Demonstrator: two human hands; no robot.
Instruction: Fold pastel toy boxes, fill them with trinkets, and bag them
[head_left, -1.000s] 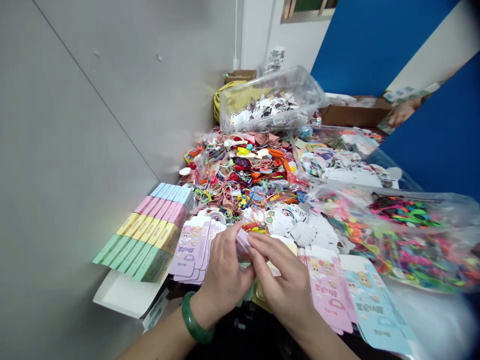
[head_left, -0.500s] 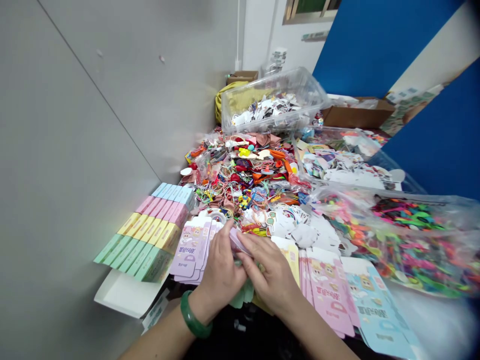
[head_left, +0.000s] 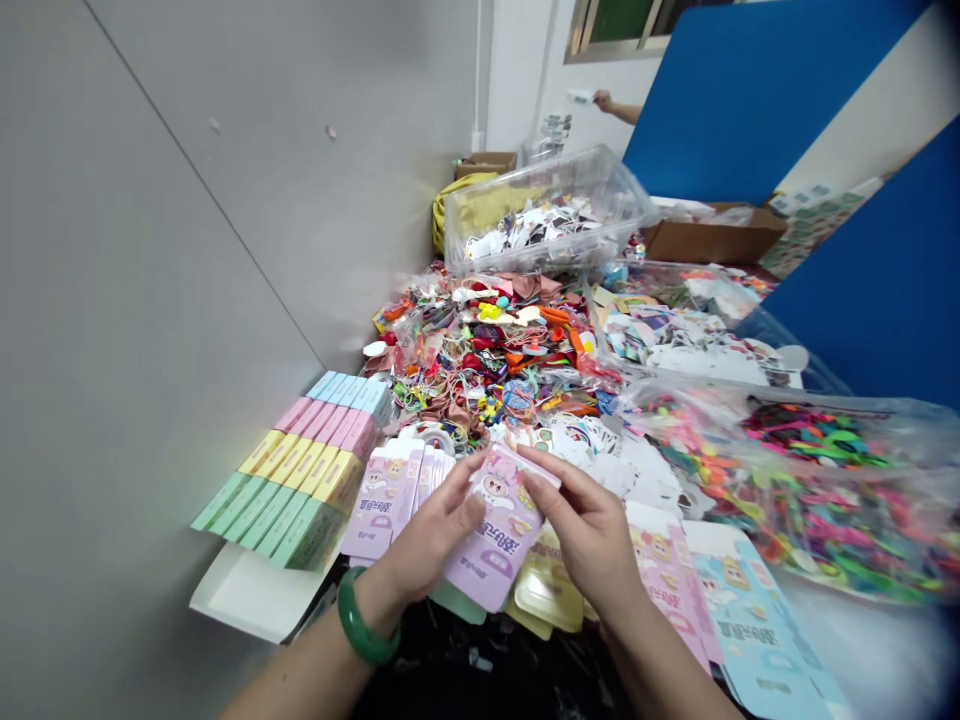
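Observation:
A purple printed box is held between both hands, its printed face toward the camera. My left hand, below a green bangle, grips its left side. My right hand pinches the upper right edge. Flat purple boxes lie to the left of my left hand. Under the held box are yellow boxes and part of a green one. Pink boxes and light blue boxes lie to the right of my right hand.
Filled boxes in coloured rows stand in a white tray by the grey wall. Beyond the hands lies a heap of small trinkets, with a clear bin behind and plastic bags at right. Another person's hand shows at the back.
The purple box has turned so its printed face shows, and my hands have moved apart along its sides. Another person's hand has appeared at the back, holding something white.

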